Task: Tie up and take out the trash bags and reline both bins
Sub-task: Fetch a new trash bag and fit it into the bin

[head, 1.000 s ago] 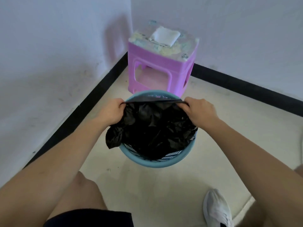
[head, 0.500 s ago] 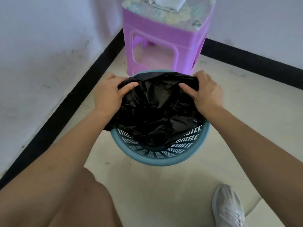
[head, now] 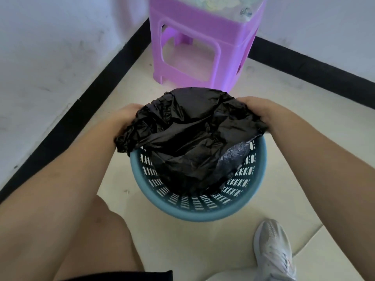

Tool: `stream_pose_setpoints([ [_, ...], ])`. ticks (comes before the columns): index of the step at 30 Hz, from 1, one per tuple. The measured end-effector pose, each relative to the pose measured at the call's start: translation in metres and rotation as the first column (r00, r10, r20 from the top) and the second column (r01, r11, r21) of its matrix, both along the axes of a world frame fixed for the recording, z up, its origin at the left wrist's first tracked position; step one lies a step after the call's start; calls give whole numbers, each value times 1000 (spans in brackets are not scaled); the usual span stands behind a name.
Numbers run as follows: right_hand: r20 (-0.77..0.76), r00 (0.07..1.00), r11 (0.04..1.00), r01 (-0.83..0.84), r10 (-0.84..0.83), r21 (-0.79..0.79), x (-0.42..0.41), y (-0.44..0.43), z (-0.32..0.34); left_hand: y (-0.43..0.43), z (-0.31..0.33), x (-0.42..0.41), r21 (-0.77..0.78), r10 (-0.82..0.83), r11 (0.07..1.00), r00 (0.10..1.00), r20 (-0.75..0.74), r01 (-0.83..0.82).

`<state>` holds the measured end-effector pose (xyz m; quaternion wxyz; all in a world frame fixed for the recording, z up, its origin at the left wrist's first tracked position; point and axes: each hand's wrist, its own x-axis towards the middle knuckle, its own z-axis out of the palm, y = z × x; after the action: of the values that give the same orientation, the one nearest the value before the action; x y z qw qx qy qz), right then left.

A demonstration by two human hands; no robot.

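Because crumpled plastic covers our fingertips, we cannot see how deep they reach, yet our left hand [head: 125, 116] and right hand [head: 261, 110] each curl round the mouth of the black bag [head: 188, 134], one at either side. Its far edge lies over the far rim of the blue bin [head: 194, 214]. The near rim is bare, with the bag sagging inside. Just beyond stands a purple stool [head: 203, 37], its top cut off, in the wall corner. A white shoe [head: 273, 252] rests on the floor near the bin's right side.
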<state>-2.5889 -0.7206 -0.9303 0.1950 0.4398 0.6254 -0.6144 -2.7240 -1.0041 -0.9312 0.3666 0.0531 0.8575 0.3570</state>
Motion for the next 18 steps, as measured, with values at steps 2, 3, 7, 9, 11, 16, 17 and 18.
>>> stream_pose_setpoints([
  [2,-33,999,994,34,-37,-104,4,4,-4,-7,5,-4,15,57,998,975,-214,-55],
  [3,-42,997,990,66,-72,-125,6,5,-4,-9,12,-9,44,87,996,953,-291,-77],
  [7,-19,991,991,128,-129,-37,12,0,3,-2,38,-8,-189,-356,928,915,-188,322],
  [9,-59,980,975,196,-191,103,14,0,6,7,31,-1,-407,-542,819,779,-315,405],
  [11,-113,979,945,193,-169,263,17,-3,13,16,21,4,-430,-479,859,735,-480,279],
  [16,-202,973,830,206,-115,518,17,-18,20,30,16,-10,-373,-210,928,816,-539,-7],
  [17,-220,962,838,252,-162,484,16,-20,14,33,14,-10,-349,-162,936,816,-555,-51],
  [18,-245,948,833,300,-204,465,17,-24,9,36,13,-9,-330,-136,940,799,-586,-82],
])
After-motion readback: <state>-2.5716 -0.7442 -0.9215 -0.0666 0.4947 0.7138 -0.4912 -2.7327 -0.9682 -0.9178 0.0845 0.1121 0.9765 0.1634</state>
